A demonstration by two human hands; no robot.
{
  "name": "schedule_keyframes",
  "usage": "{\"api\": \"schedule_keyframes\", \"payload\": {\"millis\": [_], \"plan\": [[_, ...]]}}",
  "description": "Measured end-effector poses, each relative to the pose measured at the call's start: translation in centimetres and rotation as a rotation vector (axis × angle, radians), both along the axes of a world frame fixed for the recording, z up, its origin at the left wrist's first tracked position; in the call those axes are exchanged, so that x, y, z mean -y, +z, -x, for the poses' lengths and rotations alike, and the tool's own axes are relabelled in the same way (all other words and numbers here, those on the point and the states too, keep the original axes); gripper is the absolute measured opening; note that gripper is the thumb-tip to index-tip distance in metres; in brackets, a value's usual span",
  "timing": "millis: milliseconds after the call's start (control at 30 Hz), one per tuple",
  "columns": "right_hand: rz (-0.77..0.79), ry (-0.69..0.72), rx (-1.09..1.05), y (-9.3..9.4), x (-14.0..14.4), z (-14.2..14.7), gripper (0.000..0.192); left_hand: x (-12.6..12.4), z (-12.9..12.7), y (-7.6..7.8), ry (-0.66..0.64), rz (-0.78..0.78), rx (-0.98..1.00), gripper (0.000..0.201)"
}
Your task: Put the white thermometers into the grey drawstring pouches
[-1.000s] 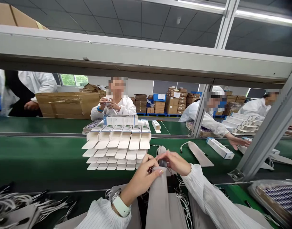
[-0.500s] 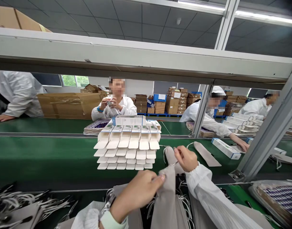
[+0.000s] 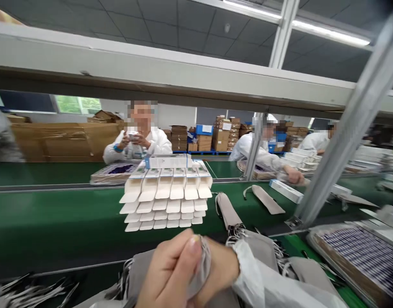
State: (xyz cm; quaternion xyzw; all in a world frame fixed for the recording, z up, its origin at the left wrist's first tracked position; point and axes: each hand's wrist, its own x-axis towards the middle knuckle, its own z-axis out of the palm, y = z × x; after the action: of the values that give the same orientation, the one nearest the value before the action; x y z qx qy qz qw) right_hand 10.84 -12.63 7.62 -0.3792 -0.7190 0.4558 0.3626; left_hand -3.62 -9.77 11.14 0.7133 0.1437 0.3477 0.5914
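My left hand (image 3: 172, 269) is closed on a grey cloth drawstring pouch (image 3: 203, 273), low in the middle of the view. Its thumb presses near the gathered rim. Close against the pouch's other side is my right hand (image 3: 220, 265), its fingers hidden behind the pouch and my left hand. More grey pouches (image 3: 257, 248) with white cords and black cord ends lie under and around both hands. Beyond them, one pouch (image 3: 228, 209) rests partly on the green belt, and a flat pouch (image 3: 267, 199) lies farther right.
Stacked white cartons (image 3: 166, 188) with open flaps stand ahead on the green conveyor (image 3: 55, 218). A slanted metal post (image 3: 337, 128) rises at right, beside a tray of striped items (image 3: 360, 252). An overhead shelf beam (image 3: 183, 72) crosses above. Co-workers in white sit opposite.
My hands have come together lower down with the pouch bunched between them. Before, my right hand pulled at its cord end, apart from my left. The view has turned slightly right.
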Motion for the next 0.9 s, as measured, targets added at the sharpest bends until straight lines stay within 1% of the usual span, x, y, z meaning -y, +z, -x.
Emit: {"api": "schedule_keyframes", "payload": {"millis": [33,67,100,200,233,267,300,333,367,400,433,467,500,533,567,600,633,700,800,867,900], "plan": [[-0.044,-0.075,-0.035,0.4,0.3,-0.7,0.041,0.2,0.2,0.0,0.015,-0.070,-0.007,0.042],[-0.126,-0.212,-0.074,0.9,0.6,-1.9,0.037,0.3,0.2,0.0,0.020,-0.142,-0.018,0.040],[-0.238,-0.405,-0.100,1.4,1.0,-3.5,0.034,0.4,0.2,0.1,0.020,-0.217,-0.034,0.036],[-0.622,-1.150,-0.056,2.6,2.1,-9.7,0.035,0.1,-1.0,0.1,-0.003,-0.464,-0.132,0.026],[-0.709,-1.378,-0.007,2.6,2.3,-11.8,0.039,-0.2,-1.6,-0.1,-0.017,-0.527,-0.187,0.025],[-0.759,-1.597,0.062,2.4,2.4,-13.8,0.042,-0.6,-2.2,-0.6,-0.044,-0.571,-0.256,0.025],[-0.740,-1.785,0.173,1.9,2.5,-15.6,0.045,-1.2,-2.8,-1.2,-0.083,-0.598,-0.338,0.025],[-0.621,-1.930,0.337,1.2,2.4,-17.3,0.046,-1.8,-3.4,-2.0,-0.125,-0.610,-0.423,0.025],[-0.424,-2.014,0.529,0.1,2.3,-18.7,0.046,-2.5,-3.8,-2.9,-0.164,-0.617,-0.503,0.024],[-0.192,-2.020,0.711,-1.1,2.3,-19.9,0.045,-3.1,-4.2,-4.0,-0.212,-0.625,-0.580,0.023],[0.026,-1.972,0.841,-2.5,2.3,-20.9,0.043,-3.7,-4.4,-5.0,-0.255,-0.632,-0.651,0.027],[0.153,-1.932,0.892,-3.9,2.3,-21.7,0.041,-4.1,-4.6,-6.0,-0.303,-0.642,-0.715,0.036],[0.249,-1.896,0.914,-5.2,2.4,-22.3,0.038,-4.4,-4.7,-6.9,-0.343,-0.653,-0.764,0.046],[0.307,-1.880,0.910,-6.5,2.5,-22.7,0.035,-4.5,-4.7,-7.6,-0.370,-0.669,-0.797,0.055],[0.347,-1.878,0.899,-7.5,2.6,-23.1,0.032,-4.5,-4.8,-8.2,-0.387,-0.687,-0.818,0.061],[0.393,-1.876,0.896,-8.4,2.7,-23.4,0.031,-4.4,-4.8,-8.5,-0.387,-0.708,-0.830,0.063],[0.434,-1.873,0.893,-9.0,2.8,-23.7,0.030,-4.3,-4.9,-8.7,-0.370,-0.732,-0.837,0.061],[0.491,-1.865,0.889,-9.7,2.9,-24.1,0.029,-4.2,-4.9,-8.6,-0.310,-0.765,-0.877,0.053],[0.500,-1.889,0.901,-9.4,2.8,-23.9,0.033,-4.3,-4.8,-8.2,-0.188,-0.777,-0.962,0.047],[0.447,-1.922,0.930,-8.2,2.5,-23.2,0.041,-4.6,-4.7,-8.1,-0.119,-0.787,-1.010,0.047],[0.373,-1.928,0.911,-7.3,2.3,-22.7,0.044,-4.7,-4.6,-8.1,-0.089,-0.802,-1.028,0.046]]}}
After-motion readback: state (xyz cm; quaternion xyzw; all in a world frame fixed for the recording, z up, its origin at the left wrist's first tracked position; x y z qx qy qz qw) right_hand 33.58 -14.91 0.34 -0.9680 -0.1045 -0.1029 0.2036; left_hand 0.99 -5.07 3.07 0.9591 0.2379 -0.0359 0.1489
